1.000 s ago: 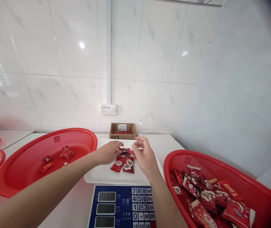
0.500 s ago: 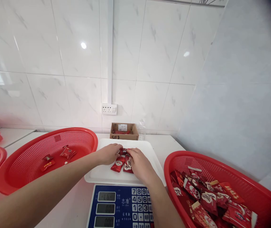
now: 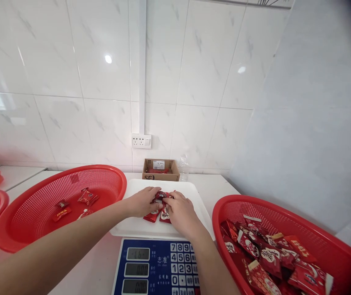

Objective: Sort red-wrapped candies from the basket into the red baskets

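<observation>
Small red snack packets (image 3: 165,214) lie in a little heap on the white tray (image 3: 190,189) of a digital scale (image 3: 159,266). My left hand (image 3: 144,201) comes at the heap from the left, its fingers and thumb curled round the packets there. From the right, my right hand (image 3: 181,209) closes over the other side with bent fingers. The two hands nearly meet above a dark red packet (image 3: 161,196) at the back of the heap. Part of the heap is hidden under my fingers.
At right, a red basket (image 3: 224,205) holds many similar packets. The left red basket (image 3: 114,172) contains several. Behind the tray stand a cardboard box (image 3: 167,177) and clear plastic (image 3: 184,166) near the tiled wall. Another red basket (image 3: 5,196) is at far left.
My left hand has shifted slightly right and its thumb has come in over the packets. My right fingers have also drawn inward, covering more of the heap.
</observation>
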A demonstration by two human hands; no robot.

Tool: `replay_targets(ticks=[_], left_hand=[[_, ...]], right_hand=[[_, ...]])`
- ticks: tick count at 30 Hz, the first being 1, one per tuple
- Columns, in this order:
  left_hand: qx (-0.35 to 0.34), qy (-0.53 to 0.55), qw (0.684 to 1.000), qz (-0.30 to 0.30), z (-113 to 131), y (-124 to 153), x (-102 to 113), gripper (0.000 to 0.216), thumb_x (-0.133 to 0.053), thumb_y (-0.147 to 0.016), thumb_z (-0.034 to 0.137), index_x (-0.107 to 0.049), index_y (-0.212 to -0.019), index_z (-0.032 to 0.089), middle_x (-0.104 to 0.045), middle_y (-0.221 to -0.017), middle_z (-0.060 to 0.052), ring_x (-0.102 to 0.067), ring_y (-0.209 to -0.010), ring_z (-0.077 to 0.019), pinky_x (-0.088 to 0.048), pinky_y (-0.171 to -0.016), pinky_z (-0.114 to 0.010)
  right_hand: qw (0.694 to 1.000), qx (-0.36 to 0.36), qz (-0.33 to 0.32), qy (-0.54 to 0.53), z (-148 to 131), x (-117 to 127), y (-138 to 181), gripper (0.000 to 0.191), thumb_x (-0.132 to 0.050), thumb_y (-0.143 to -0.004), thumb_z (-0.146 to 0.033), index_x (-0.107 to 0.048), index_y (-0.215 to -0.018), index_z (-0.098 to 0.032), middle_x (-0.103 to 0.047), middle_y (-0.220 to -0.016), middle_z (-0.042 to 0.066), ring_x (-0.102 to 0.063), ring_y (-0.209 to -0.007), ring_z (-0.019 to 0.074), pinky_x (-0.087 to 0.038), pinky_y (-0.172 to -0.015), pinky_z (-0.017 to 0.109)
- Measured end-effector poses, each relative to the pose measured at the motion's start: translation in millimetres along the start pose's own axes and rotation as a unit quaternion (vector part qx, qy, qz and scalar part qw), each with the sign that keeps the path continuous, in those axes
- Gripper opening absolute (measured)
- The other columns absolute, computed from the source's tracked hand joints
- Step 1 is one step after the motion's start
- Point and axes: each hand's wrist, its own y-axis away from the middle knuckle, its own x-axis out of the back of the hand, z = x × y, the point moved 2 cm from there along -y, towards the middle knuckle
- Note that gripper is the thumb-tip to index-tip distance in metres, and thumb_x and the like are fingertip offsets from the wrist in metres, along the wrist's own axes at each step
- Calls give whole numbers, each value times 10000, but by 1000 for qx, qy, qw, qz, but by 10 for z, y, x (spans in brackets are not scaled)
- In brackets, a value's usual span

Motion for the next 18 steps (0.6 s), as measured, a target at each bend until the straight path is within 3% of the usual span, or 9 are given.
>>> replay_targets(ticks=[4,8,18], left_hand=[[-5,11,1000,-3,55,16,-11,527,-587,-917,398,-443,-1392,219,-427,-1472,-128,-451,-1303,-328,-385,-1046,-575],[-12,19,1000,-19,88,8,-36,591,-584,-915,411,-382,-1437,221,-393,-1497,-141,-418,-1332,-336,-355,-1071,-577],[-8,23,999,-22,56,-50,-92,568,-597,-913,374,-402,-1429,240,-319,-1550,-122,-366,-1367,-354,-323,-1085,-608]], right_hand=[[1000,7,0,-7,8,-5,-4,390,-422,-909,-94,-704,-1167,-171,-597,-1316,152,-439,-1312,311,-354,-1060,478],[1000,13,15,-23,11,15,1,370,-424,-912,-97,-724,-1115,-174,-634,-1238,145,-487,-1249,281,-385,-1032,418],[996,0,63,-60,58,64,-9,328,-492,-878,-97,-653,-1161,-138,-665,-1190,103,-524,-1192,252,-403,-1020,348]])
